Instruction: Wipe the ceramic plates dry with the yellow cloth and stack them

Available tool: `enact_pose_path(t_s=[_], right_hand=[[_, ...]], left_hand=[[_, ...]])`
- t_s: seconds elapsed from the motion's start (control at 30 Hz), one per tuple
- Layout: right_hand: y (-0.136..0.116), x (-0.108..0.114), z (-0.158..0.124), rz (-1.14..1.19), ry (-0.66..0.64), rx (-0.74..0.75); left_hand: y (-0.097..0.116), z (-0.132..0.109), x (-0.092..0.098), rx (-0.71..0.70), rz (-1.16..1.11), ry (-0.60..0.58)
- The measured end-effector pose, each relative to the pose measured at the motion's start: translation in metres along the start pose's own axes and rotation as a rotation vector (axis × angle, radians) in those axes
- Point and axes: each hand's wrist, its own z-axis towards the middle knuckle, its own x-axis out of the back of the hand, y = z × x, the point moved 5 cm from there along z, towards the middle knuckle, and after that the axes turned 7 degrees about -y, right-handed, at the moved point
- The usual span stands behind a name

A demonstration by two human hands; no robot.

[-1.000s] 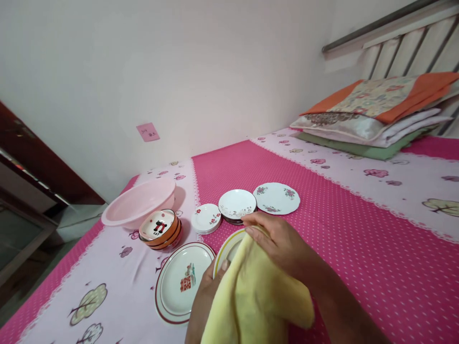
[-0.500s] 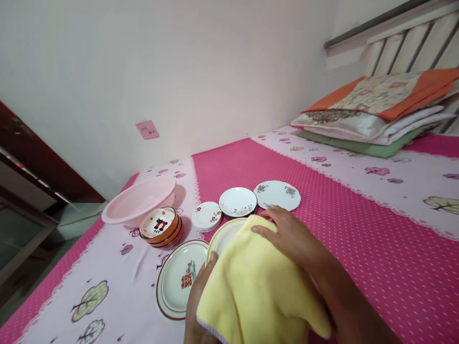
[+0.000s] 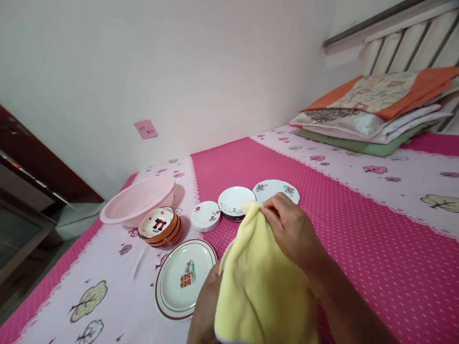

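Note:
My right hand (image 3: 292, 227) pinches the top edge of a yellow cloth (image 3: 263, 282), which hangs down in front of me. Behind the cloth, on its left side, my left hand (image 3: 210, 298) has its fingers hidden. A sliver of a yellow-rimmed plate (image 3: 225, 257) shows between that hand and the cloth; most of the plate is covered. Just left lies a red-rimmed oval plate (image 3: 186, 279). Farther back are small flowered plates in a stack (image 3: 205, 215), dark-rimmed white dishes (image 3: 236, 201) and a scalloped plate (image 3: 275, 189).
A pink basin (image 3: 138, 200) stands at the left, with stacked orange cat bowls (image 3: 159, 227) beside it. Folded bedding and pillows (image 3: 376, 110) lie at the back right on the pink bedspread (image 3: 358, 248). A pink note (image 3: 146, 129) is on the wall.
My right hand has gone from lying spread on the cloth to pinching its raised edge. The cloth now covers more of the yellow-rimmed plate, and my left hand has shifted slightly right.

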Motion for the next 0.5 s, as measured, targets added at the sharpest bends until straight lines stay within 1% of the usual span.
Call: enact_pose_path(t_s=[0.03, 0.07, 0.1, 0.13, 0.17, 0.23, 0.27, 0.3, 0.33, 0.4, 0.5], right_hand=[[-0.004, 0.002, 0.0, 0.032, 0.04, 0.038], [-0.006, 0.003, -0.001, 0.062, 0.044, 0.053], [-0.007, 0.002, -0.001, 0.087, 0.012, 0.038], [-0.006, 0.0, -0.001, 0.109, -0.058, -0.008], [-0.003, -0.004, -0.002, 0.128, -0.156, -0.071], [0.002, -0.012, -0.005, 0.173, -0.368, -0.189], [0.002, -0.015, -0.008, 0.2, -0.449, -0.218], [0.0, -0.018, -0.009, 0.228, -0.51, -0.215], [-0.003, -0.02, -0.011, 0.257, -0.552, -0.187], [-0.014, -0.024, -0.013, 0.297, -0.597, -0.106], [-0.032, -0.03, -0.02, 0.288, -0.666, -0.013]], left_hand=[[-0.003, -0.001, -0.01, 0.028, -0.004, -0.06], [-0.007, -0.003, -0.018, 0.048, -0.009, -0.112], [-0.009, -0.003, -0.025, 0.054, -0.013, -0.155], [-0.011, -0.004, -0.029, 0.047, -0.021, -0.182], [-0.011, -0.004, -0.031, 0.033, -0.032, -0.192], [-0.01, -0.003, -0.028, -0.001, -0.056, -0.176], [-0.008, -0.003, -0.025, -0.015, -0.066, -0.158], [-0.006, -0.003, -0.021, -0.026, -0.071, -0.137], [-0.003, -0.003, -0.018, -0.037, -0.07, -0.12], [0.002, -0.006, -0.014, -0.048, -0.046, -0.113], [0.007, -0.012, -0.01, -0.02, 0.047, -0.107]])
